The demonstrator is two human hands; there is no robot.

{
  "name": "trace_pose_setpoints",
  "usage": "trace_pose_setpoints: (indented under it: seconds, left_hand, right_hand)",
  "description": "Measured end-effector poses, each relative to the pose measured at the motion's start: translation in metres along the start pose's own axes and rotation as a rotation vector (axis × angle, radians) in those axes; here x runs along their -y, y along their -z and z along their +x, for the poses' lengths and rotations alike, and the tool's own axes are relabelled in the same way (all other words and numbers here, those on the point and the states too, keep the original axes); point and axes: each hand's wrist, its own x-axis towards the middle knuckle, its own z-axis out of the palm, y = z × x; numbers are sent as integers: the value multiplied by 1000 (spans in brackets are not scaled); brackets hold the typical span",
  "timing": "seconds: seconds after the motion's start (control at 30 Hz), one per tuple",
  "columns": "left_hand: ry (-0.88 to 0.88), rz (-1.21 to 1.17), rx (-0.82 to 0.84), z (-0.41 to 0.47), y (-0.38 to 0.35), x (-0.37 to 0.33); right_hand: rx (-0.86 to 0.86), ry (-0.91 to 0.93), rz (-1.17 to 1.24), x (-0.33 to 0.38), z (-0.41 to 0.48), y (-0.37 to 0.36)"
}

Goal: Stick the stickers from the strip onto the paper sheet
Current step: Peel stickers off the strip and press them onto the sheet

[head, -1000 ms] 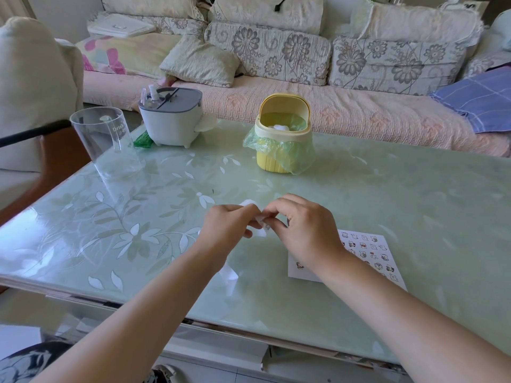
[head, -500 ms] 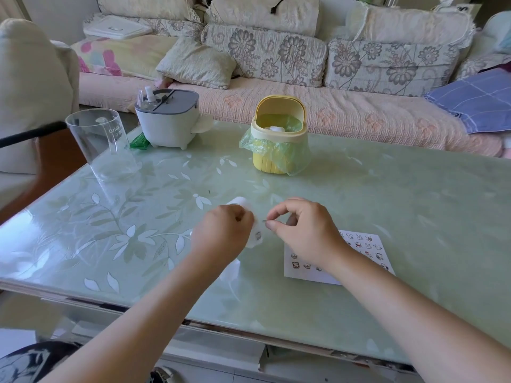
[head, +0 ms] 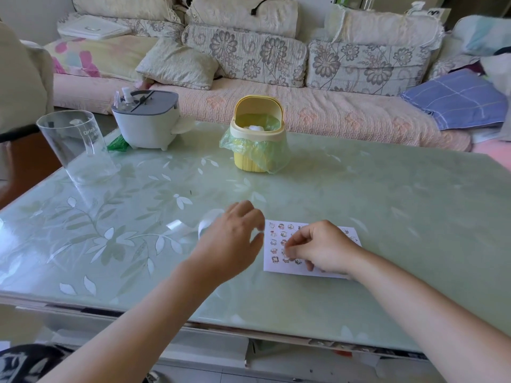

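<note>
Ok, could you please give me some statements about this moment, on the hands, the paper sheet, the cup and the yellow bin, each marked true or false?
1. The right hand is over the paper sheet, fingertips down at its lower left part. True.
2. The yellow bin is lined with a green bag. True.
3. The clear cup lies on its side. False: it stands on its base near the far left corner of the table.
4. The sheet has no stickers yet. False: rows of small stickers are on it.
5. The left hand presses on the sheet. False: it is left of the sheet, by the white strip.
</note>
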Motion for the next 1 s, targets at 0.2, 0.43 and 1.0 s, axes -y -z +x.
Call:
trace_pose_setpoints:
  seconds: [0.2,0.43,1.0]
  left_hand:
    - [-75,-117,333,-14,-29,3]
    - [-29,-132,328,-15,-33,5]
    - [-85,-121,298,-20,-35,7]
  right_hand:
    - [32,-13,-72,-12,-5,-5]
    - [2,17,-154,-14,-2,-12]
    - [-45,-12,-401,2,6,-22]
